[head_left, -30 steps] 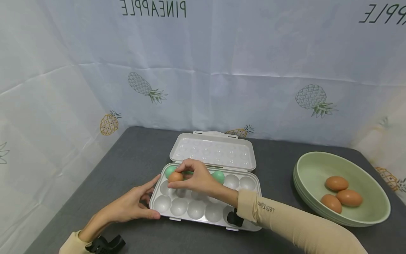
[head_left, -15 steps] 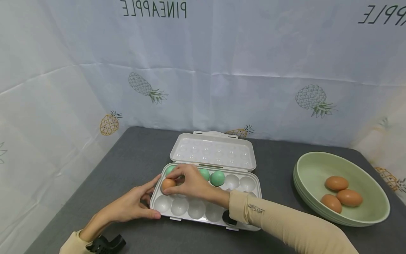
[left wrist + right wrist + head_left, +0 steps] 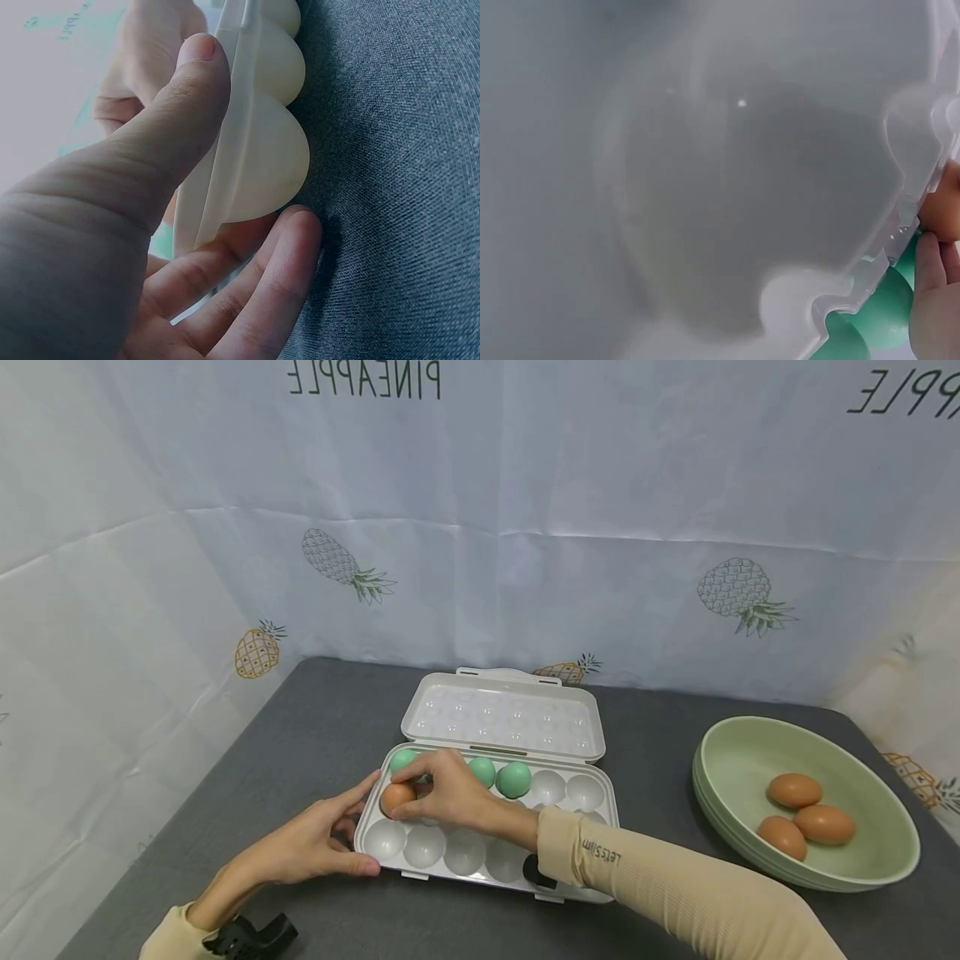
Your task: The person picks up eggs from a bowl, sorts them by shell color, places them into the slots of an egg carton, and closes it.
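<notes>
A white plastic egg box lies with its lid folded back on the dark table. My left hand grips its left end; in the left wrist view the thumb lies along the rim and fingers curl beneath a rounded egg cup. My right hand reaches across the box and pinches a brown egg at the leftmost cup of the middle row. Several green eggs sit in the back row, among them one green egg right of my hand. My right hand hides part of both rows.
Stacked pale green bowls stand on the right of the table, the top one with three brown eggs in it. The lid lies behind the box. A pineapple-print curtain hangs behind the table.
My right hand has brought the brown egg left and toward me, from near the back row down to the middle-row cup, where it now stays. My left hand has kept its place.
</notes>
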The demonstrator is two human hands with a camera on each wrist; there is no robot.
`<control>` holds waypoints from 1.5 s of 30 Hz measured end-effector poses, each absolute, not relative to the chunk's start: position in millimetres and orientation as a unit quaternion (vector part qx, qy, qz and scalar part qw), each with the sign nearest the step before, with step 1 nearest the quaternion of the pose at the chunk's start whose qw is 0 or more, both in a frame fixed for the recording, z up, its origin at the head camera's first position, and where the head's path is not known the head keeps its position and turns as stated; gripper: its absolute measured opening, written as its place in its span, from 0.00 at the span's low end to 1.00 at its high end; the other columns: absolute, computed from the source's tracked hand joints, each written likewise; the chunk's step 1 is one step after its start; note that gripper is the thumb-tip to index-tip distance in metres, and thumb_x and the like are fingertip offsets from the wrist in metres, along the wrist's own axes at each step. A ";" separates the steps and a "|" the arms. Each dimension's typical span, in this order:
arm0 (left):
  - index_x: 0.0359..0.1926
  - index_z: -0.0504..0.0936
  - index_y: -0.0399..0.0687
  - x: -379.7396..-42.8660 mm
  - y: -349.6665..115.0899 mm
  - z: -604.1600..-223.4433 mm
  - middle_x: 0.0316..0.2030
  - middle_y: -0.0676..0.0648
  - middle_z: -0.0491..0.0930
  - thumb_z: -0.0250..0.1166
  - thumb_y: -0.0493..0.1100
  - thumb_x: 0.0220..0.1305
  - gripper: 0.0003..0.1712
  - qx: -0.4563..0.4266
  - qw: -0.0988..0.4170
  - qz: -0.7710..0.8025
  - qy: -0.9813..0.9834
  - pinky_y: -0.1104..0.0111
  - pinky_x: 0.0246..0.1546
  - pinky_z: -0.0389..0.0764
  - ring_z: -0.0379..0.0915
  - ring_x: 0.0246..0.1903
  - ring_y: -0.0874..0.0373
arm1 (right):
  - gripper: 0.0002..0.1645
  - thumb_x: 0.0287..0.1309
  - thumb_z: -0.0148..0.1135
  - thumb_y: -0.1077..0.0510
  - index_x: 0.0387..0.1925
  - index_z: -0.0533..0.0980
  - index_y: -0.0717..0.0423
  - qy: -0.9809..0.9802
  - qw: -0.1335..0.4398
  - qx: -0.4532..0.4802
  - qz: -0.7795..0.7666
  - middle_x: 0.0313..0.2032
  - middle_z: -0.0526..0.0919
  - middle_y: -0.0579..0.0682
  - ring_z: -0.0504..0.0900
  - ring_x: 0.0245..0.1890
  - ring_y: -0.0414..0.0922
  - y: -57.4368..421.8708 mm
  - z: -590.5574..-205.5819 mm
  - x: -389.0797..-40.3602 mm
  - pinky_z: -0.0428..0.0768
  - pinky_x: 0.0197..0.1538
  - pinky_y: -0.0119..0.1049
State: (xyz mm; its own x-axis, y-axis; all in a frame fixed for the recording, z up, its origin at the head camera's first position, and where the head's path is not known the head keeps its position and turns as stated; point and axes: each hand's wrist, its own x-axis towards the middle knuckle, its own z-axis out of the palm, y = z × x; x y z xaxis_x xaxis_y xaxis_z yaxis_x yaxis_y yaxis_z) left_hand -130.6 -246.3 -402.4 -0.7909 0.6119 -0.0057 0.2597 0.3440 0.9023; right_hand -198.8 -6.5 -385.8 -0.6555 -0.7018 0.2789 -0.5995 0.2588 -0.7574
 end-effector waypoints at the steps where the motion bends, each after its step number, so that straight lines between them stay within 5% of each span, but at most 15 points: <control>1: 0.79 0.34 0.27 -130.7 -246.2 -402.4 0.60 0.24 0.76 0.74 0.41 0.63 0.64 0.272 0.175 0.504 0.801 0.67 0.38 0.88 0.83 0.40 0.67 | 0.22 0.47 0.81 0.64 0.47 0.87 0.64 0.790 0.060 -0.411 -0.450 0.43 0.91 0.55 0.85 0.44 0.41 -6.4 -385.8 -198.8 0.85 0.50 0.30; 29: 0.78 0.33 0.26 -130.5 -245.9 -400.9 0.62 0.22 0.73 0.74 0.40 0.63 0.64 0.273 0.179 0.510 0.796 0.66 0.38 0.88 0.83 0.40 0.67 | 0.26 0.55 0.78 0.60 0.56 0.83 0.63 0.722 0.177 -0.343 -0.575 0.56 0.86 0.57 0.86 0.57 0.48 4.6 -385.4 -196.8 0.82 0.59 0.32; 40: 0.78 0.34 0.26 -130.1 -246.4 -401.5 0.59 0.23 0.75 0.75 0.41 0.62 0.65 0.270 0.171 0.507 0.801 0.67 0.37 0.88 0.83 0.39 0.67 | 0.24 0.57 0.72 0.69 0.56 0.80 0.72 0.659 0.194 -0.366 -0.627 0.57 0.81 0.71 0.79 0.63 0.64 32.7 -371.4 -202.7 0.80 0.65 0.47; 45: 0.78 0.35 0.25 -129.6 -246.5 -402.2 0.58 0.23 0.76 0.75 0.41 0.61 0.65 0.268 0.166 0.505 0.803 0.67 0.37 0.88 0.83 0.39 0.68 | 0.24 0.57 0.72 0.68 0.55 0.79 0.74 0.656 0.189 -0.360 -0.635 0.55 0.81 0.74 0.83 0.58 0.60 57.2 -361.6 -203.2 0.82 0.63 0.41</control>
State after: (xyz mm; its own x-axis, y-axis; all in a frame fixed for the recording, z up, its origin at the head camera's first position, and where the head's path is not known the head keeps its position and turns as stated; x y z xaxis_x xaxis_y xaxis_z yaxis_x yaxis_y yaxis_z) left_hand -129.6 -246.5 -402.2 -0.8006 0.5992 0.0041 0.2630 0.3452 0.9009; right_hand -203.2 57.2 -361.6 -0.6690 -0.7133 0.2089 -0.2319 -0.0667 -0.9704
